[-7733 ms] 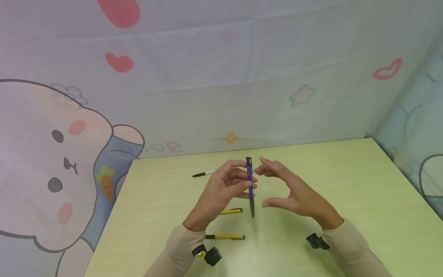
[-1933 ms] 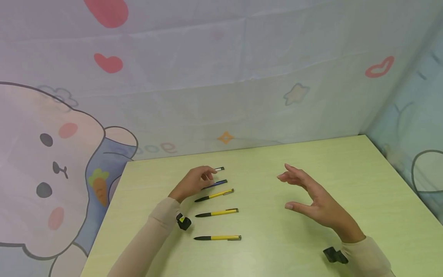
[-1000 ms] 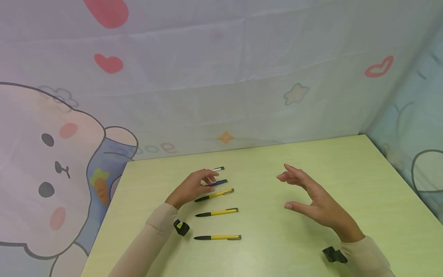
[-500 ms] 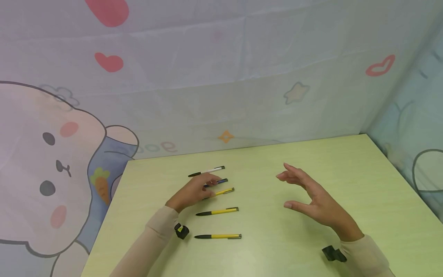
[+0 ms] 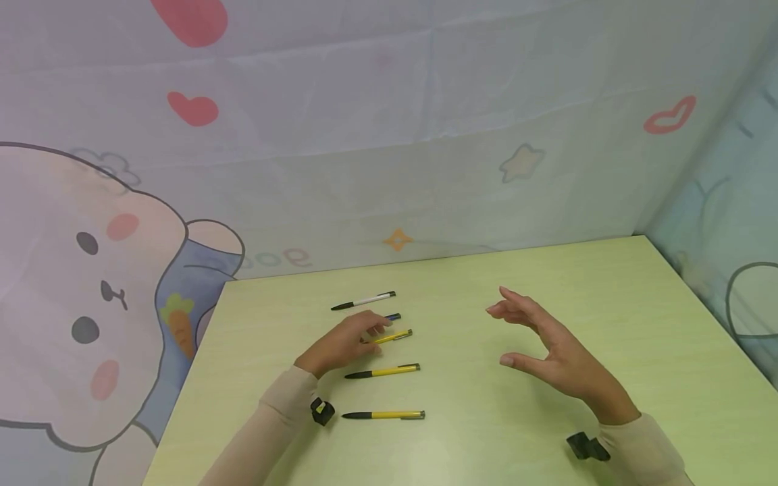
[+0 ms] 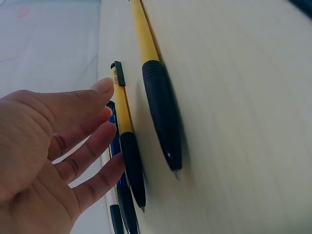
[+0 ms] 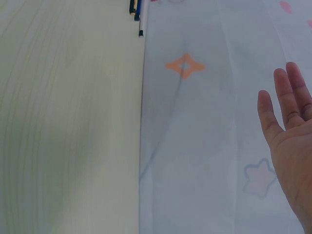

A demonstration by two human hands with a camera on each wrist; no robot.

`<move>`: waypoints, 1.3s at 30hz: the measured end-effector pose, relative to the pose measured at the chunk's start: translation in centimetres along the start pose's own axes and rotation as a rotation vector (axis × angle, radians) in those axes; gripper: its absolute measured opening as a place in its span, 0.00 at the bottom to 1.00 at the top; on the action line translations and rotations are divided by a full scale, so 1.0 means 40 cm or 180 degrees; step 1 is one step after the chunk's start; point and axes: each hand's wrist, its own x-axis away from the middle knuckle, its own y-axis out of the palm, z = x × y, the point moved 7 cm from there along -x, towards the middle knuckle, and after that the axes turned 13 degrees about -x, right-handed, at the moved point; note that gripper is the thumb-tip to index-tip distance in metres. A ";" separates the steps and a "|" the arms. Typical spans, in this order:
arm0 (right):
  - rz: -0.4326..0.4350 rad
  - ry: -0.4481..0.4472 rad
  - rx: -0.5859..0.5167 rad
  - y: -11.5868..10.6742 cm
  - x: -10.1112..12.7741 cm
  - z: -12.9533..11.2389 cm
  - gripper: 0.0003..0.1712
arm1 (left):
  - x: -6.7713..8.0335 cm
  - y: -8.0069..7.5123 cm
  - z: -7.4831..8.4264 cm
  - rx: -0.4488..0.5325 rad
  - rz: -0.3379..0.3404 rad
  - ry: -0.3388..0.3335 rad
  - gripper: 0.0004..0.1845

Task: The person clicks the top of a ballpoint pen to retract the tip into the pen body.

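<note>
Five pens lie in a row on the surface (image 5: 547, 270). The left hand (image 5: 340, 344), fingers loosely straight, rests over the blue pen (image 6: 116, 146) and the yellow pen (image 5: 394, 335) beside it, gripping neither. The right hand (image 5: 547, 351) hovers open, well apart from the row. Such pens are likely light, rigid and smooth, apt to roll; a pinch at the dark rubber grip (image 6: 131, 161) should hold best.

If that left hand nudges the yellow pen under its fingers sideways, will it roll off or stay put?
The yellow pen has a round, slim barrel on a smooth flat table, so it would probably roll a little. Its clip, seen near the fingertips in the left wrist view, would likely stop it soon. It looks stiff and light.
</note>
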 end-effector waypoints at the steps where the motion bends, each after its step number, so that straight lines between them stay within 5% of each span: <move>1: 0.0000 0.0011 0.0006 0.000 0.001 0.000 0.57 | -0.002 0.001 0.001 -0.0020 -0.0007 0.0014 0.27; 20: 0.0044 0.0071 0.0018 -0.009 0.011 0.008 0.59 | -0.036 0.034 -0.002 -0.0532 -0.0180 0.0018 0.17; 39: 0.0067 0.0006 0.0028 -0.014 0.013 0.006 0.59 | -0.046 0.041 0.015 -0.0615 -0.0214 0.0117 0.12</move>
